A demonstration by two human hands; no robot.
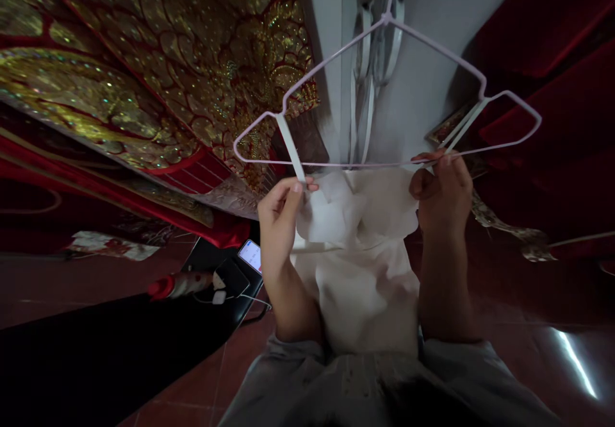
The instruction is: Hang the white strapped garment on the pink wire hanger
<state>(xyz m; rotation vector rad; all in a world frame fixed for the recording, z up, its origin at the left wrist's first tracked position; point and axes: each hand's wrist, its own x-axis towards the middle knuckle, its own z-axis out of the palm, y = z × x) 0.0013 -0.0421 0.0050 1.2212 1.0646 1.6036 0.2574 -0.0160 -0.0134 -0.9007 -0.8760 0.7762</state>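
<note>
A pale pink hanger (336, 49) hangs in front of me. From it a white garment (369, 286) with thin shoulder straps hangs down toward my body. My left hand (283, 212) pinches the left strap (291, 148) near its lower end, where it meets the garment's top edge. The strap's upper end loops over the hanger's left notch. My right hand (444, 190) is closed at the lower end of the right strap (466, 125), just beneath the hanger's bottom bar. That strap passes over the right notch.
Gold-sequined red garments (192, 61) crowd the left, and dark red cloth (552, 61) hangs at right. Behind the hanger is metal scrollwork (368, 61). A lit phone (250, 256), a red-capped bottle (180, 284) and a white cable lie on a black surface at lower left.
</note>
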